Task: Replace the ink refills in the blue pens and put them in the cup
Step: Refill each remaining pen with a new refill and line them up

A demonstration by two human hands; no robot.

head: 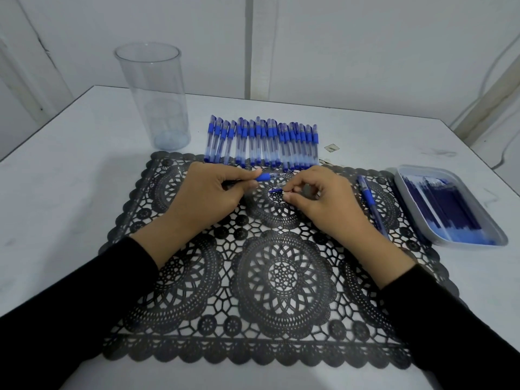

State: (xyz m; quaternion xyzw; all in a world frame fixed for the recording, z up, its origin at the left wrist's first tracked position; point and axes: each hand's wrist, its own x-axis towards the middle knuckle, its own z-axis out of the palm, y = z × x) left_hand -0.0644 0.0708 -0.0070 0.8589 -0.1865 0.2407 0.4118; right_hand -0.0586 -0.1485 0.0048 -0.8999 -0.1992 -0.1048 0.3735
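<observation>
My left hand (206, 192) grips a blue pen (264, 176) by its barrel, blue grip end pointing right. My right hand (323, 199) pinches a small blue piece (275, 190) just below that pen's end, a little apart from it. A row of several capped blue pens (263, 143) lies on the table behind my hands. A clear tall cup (154, 94) stands at the back left with no pens in it. One more blue pen (371, 202) lies on the mat right of my right hand. A grey tray (503, 237) at the right holds several dark blue refills (447, 205).
A black lace placemat (267, 277) covers the middle of the white table (56, 192). A small scrap (331, 148) lies right of the pen row. White walls stand behind, and a cable hangs at the far right.
</observation>
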